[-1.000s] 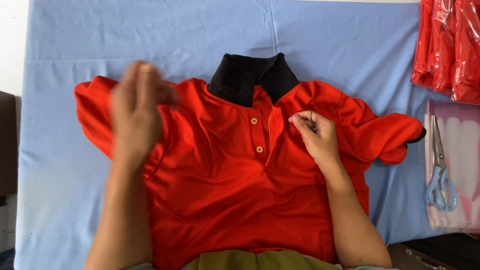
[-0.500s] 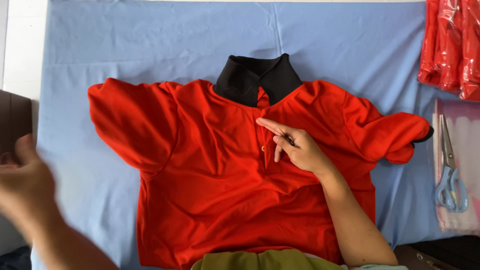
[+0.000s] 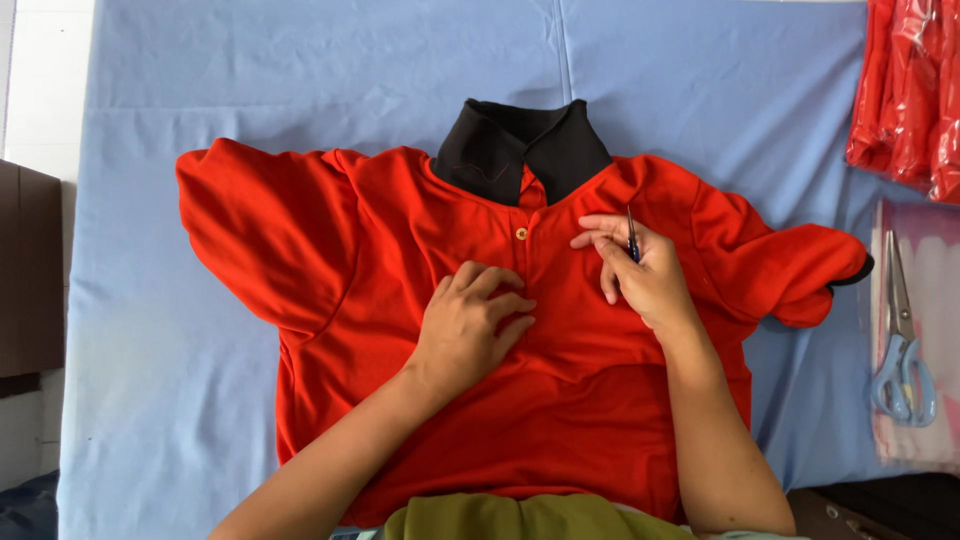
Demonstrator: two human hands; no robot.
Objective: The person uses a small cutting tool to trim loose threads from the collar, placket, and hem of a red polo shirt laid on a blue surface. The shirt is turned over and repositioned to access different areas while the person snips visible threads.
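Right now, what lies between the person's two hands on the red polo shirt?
In the head view, between the left hand and the right hand lies the red polo shirt's button placket, with one small button showing just above; nothing else.

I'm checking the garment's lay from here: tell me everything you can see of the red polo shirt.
The red polo shirt lies front up and spread flat on the blue cloth, black collar pointing away, short sleeves out to both sides. The fabric looks like smooth knit. One small button shows on the placket. The left hand presses flat on its chest; the right hand, holding a small dark tool, rests beside the placket. Its hem is hidden by olive fabric.
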